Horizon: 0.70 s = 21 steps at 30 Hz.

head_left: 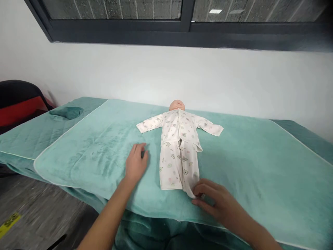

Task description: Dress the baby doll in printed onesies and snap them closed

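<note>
A baby doll point(177, 104) lies on its back on the green blanket, its head toward the wall. Its white patterned top point(171, 128) has both sleeves spread out sideways. Below the top, white patterned trousers point(170, 166) lie with the legs pointing toward me. My right hand point(215, 201) pinches the bottom hem of the trouser leg on the right, between thumb and fingers. To the left of the trousers, my left hand point(136, 161) hovers low over the blanket with loosely bent fingers, thumb apart, holding nothing. Hands and feet of the doll do not show.
The green blanket point(249, 166) covers a bed against a white wall point(161, 76). A face hole point(66, 113) sits at the bed's left end. A red and black chair point(23, 104) stands at far left. Above runs a dark window frame point(117, 33).
</note>
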Available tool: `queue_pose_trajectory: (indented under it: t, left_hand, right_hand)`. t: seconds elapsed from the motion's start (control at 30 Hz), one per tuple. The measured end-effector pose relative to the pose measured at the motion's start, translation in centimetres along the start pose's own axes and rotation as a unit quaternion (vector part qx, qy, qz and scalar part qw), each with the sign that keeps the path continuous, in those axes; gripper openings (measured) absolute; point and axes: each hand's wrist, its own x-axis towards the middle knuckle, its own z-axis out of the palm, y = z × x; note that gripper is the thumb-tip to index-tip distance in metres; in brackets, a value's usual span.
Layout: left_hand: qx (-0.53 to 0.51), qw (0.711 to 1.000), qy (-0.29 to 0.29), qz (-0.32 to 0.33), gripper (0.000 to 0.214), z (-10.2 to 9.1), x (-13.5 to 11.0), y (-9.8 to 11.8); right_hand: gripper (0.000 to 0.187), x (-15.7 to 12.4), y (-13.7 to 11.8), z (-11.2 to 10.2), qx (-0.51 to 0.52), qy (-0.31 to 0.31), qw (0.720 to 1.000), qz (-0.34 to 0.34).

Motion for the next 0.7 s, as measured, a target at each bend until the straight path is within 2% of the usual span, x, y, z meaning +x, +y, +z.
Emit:
queue_pose_trajectory:
  t: [0.03, 0.07, 0.1, 0.13, 0.2, 0.23, 0.27, 0.33, 0.43, 0.57, 0.7]
  left_hand:
    - [0.029, 0.999, 0.008, -0.024, 0.032, 0.3, 1.8, -0.6]
    - [0.059, 0.997, 0.016, -0.051, 0.036, 0.7, 3.6, -1.1]
    - [0.09, 0.993, 0.021, -0.07, 0.041, 1.1, 5.2, -1.6]
    - [0.119, 0.99, 0.019, -0.078, 0.044, 1.5, 6.6, -2.0]
    - [0.162, 0.984, 0.002, -0.075, 0.05, 2.1, 8.7, -2.5]
    - [0.173, 0.982, -0.009, -0.069, 0.051, 2.4, 9.5, -2.6]
    - [0.178, 0.982, -0.017, -0.064, 0.051, 2.6, 10.2, -2.8]
    - [0.175, 0.983, -0.024, -0.054, 0.048, 2.8, 11.0, -3.1]
    - [0.16, 0.987, -0.018, -0.029, 0.044, 2.8, 11.9, -4.0]
    - [0.156, 0.987, 0.035, -0.025, 0.042, 2.6, 13.2, -5.7]
    - [0.18, 0.98, 0.06, -0.054, 0.04, 2.8, 14.2, -6.7]
  right_hand:
    - [0.012, 0.8, 0.6, -1.3, 0.029, -0.009, 0.999, 0.015]
    - [0.016, 1.9, 1.7, -2.6, 0.049, 0.013, 0.998, 0.036]
    - [0.021, 3.1, 3.3, -3.8, 0.056, 0.06, 0.994, 0.067]
    - [0.024, 4.4, 5.2, -5.0, 0.042, 0.14, 0.983, 0.113]
    - [0.036, 7.3, 9.9, -7.0, -0.019, 0.31, 0.929, 0.203]
    - [0.045, 8.7, 12.4, -7.8, -0.049, 0.369, 0.898, 0.236]
    - [0.054, 10.0, 14.8, -8.5, -0.077, 0.399, 0.876, 0.261]
    - [0.06, 12.1, 18.8, -9.5, -0.139, 0.393, 0.854, 0.31]
    - [0.052, 13.9, 22.4, -10.4, -0.181, 0.36, 0.854, 0.329]
    - [0.043, 14.1, 24.6, -11.6, -0.186, 0.37, 0.855, 0.311]
    - [0.044, 13.7, 26.3, -12.7, -0.201, 0.411, 0.836, 0.304]
